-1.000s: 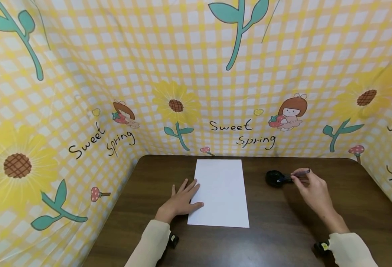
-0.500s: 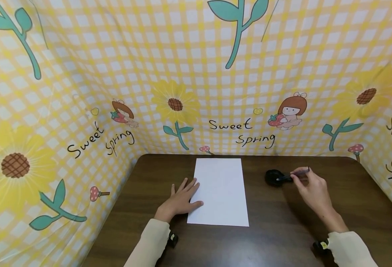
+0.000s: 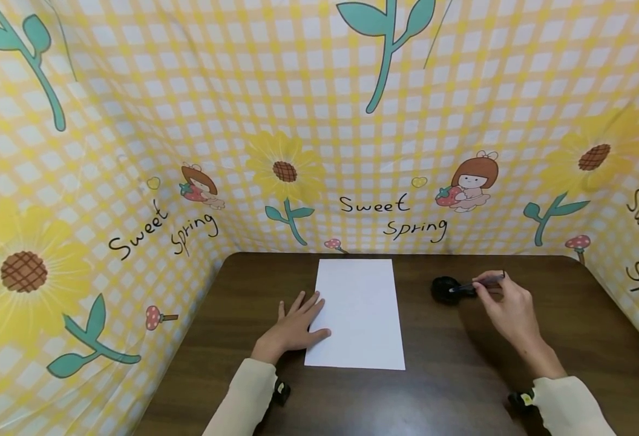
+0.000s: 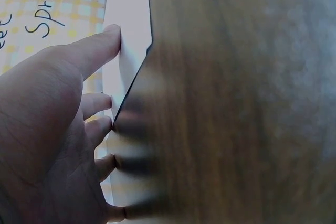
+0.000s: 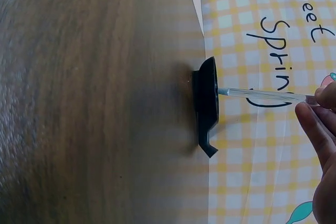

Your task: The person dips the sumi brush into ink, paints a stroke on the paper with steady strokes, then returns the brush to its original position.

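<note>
Yellow-checked cloth (image 3: 325,109) backs the table (image 3: 352,402), where the left hand (image 3: 292,328), fingers (image 3: 314,309) spread, rests on the left edge of the white paper (image 3: 360,315), likely steadying it, while the right hand (image 3: 511,313) pinches a slim pen (image 5: 262,95) well back, presumably so its tip reaches the black dish (image 5: 206,100) farther right.

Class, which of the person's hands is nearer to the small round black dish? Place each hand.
Right. The right hand is just right of the dish, pinching a slim clear stick. The left hand lies farther left, on the left edge of the white rectangular paper.
</note>
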The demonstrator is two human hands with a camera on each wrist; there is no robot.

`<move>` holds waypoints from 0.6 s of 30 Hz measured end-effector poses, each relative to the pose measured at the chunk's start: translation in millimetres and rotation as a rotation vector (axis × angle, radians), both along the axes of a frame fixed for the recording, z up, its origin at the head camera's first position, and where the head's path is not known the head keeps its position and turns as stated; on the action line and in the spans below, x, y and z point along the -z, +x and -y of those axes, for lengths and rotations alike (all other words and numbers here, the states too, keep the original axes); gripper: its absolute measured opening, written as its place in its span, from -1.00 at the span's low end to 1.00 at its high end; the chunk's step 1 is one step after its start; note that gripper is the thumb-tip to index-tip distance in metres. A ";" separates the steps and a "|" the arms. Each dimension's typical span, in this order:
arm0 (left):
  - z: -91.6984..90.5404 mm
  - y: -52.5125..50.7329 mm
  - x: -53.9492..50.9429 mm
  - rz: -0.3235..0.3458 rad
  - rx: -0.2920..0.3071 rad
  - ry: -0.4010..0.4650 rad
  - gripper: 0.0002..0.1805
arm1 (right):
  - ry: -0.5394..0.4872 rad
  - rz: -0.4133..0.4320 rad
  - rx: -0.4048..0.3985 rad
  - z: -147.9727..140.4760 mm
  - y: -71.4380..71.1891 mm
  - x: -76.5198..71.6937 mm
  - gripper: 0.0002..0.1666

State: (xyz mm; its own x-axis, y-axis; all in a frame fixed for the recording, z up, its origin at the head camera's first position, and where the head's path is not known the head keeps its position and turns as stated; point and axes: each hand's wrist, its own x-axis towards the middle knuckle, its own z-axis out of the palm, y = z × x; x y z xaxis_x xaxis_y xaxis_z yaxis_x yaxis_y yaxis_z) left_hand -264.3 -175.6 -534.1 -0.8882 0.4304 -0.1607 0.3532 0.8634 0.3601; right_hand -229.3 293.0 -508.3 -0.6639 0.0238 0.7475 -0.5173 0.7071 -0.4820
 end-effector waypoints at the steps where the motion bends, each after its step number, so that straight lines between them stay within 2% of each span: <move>1: 0.1 -0.3 0.1 -0.001 0.001 0.000 -0.09 | 0.001 -0.002 0.003 0.0 0.1 -0.8 -0.72; 11: -0.6 -1.1 -1.4 0.003 -0.005 -0.004 -0.08 | -0.047 -0.016 0.008 1.9 1.9 -11.9 -0.73; 18: -0.4 0.2 -1.2 0.003 -0.006 -0.006 -0.08 | -0.073 -0.009 0.007 3.1 2.0 -12.7 -0.76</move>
State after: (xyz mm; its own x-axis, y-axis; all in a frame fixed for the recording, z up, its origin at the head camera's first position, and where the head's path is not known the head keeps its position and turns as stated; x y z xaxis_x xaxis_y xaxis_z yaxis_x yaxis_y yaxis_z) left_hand -264.2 -175.2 -532.9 -0.8903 0.4238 -0.1664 0.3467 0.8679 0.3557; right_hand -227.3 289.9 -495.7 -0.6566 0.0830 0.7496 -0.5175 0.6735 -0.5278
